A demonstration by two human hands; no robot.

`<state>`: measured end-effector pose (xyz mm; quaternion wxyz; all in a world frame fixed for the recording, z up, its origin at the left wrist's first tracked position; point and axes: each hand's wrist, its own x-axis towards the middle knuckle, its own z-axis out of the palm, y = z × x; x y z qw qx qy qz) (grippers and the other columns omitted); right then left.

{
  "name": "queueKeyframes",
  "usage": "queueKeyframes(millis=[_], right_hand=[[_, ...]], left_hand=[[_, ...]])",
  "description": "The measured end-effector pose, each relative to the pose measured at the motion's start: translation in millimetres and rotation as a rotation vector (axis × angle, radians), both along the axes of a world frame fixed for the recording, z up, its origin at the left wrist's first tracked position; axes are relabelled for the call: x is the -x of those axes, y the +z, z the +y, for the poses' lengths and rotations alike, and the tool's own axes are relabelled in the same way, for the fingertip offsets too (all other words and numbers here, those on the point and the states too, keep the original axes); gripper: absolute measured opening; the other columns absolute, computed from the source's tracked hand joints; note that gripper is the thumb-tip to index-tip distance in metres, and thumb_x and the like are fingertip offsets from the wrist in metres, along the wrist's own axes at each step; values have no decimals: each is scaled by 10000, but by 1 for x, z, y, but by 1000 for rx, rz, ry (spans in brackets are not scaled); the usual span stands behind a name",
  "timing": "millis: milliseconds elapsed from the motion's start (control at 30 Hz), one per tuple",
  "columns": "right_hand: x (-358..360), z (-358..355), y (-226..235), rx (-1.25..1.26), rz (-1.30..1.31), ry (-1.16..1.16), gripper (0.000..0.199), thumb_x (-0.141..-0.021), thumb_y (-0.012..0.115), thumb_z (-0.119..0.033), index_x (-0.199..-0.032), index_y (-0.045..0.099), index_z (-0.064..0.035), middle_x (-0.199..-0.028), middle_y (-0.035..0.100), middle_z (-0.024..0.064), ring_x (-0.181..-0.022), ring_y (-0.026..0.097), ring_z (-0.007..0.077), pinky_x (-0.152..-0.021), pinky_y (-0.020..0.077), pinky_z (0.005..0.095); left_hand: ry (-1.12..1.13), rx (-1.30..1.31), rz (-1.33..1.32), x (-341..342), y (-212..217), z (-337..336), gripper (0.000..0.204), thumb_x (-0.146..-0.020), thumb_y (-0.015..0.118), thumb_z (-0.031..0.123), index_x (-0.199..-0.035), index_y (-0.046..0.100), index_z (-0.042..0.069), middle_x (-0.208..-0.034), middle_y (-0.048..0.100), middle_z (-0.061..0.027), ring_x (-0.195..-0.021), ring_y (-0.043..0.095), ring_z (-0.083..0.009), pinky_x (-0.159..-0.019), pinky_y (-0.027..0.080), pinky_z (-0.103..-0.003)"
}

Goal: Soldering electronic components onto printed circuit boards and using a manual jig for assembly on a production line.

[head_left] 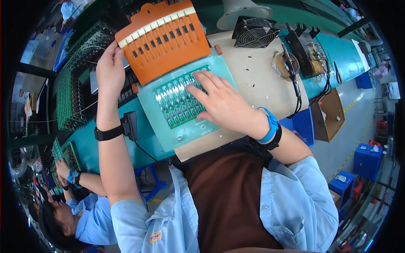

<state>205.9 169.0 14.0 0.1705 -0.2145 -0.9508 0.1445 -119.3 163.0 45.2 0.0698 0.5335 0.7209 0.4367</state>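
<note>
Where right grip spreads, circuit board beneath

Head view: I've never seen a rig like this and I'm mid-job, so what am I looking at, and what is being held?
There's no machine here, just a person's two bare hands. The one picture comes from a wide fisheye camera on their head, looking down, so straight edges bend.

The left hand grips the side of an orange plate, which carries a white strip and a row of small dark parts. The right hand is spread over a green circuit board on a pale green plate; whether it presses is unclear.

To the right on the bench are a black fan and a soldering iron. A co-worker is at lower left.
</note>
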Motion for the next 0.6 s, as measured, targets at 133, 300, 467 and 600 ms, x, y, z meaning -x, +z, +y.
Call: queueKeyframes(millis=[133,300,467,600], right_hand=[[3,-1,0,-65,-16,-2,859,-714,917,-244,-1458,520,-81,-1513,476,206,-1429,455,401,-1140,421,480],[5,-5,1,-115,-33,30,898,-691,927,-293,-1464,521,-82,-1532,474,195,-1419,468,388,-1144,410,477],[3,-5,-6,-88,-4,17,915,-680,926,-329,-1464,524,-85,-1544,470,183,-1420,468,382,-1157,397,488],[0,-8,-7,-78,-17,2,902,-689,919,-334,-1463,527,-87,-1546,466,184,-1424,461,382,-1164,390,500]], left_hand=[[30,34,-16,0,-3,-7,356,-1077,532,122,-1403,634,19,-1223,751,-169,-1129,718,-239,-976,529,-337],[-1,12,24,-11,-6,-27,349,-1070,543,125,-1392,652,44,-1263,742,-146,-1101,720,-242,-942,538,-333],[31,79,-20,-48,9,-61,311,-1029,619,99,-1328,690,59,-1168,749,-108,-928,711,-198,-804,555,-327],[-116,58,155,-71,2,-99,309,-957,715,75,-1266,710,67,-976,706,-88,-790,655,-181,-693,531,-334]])
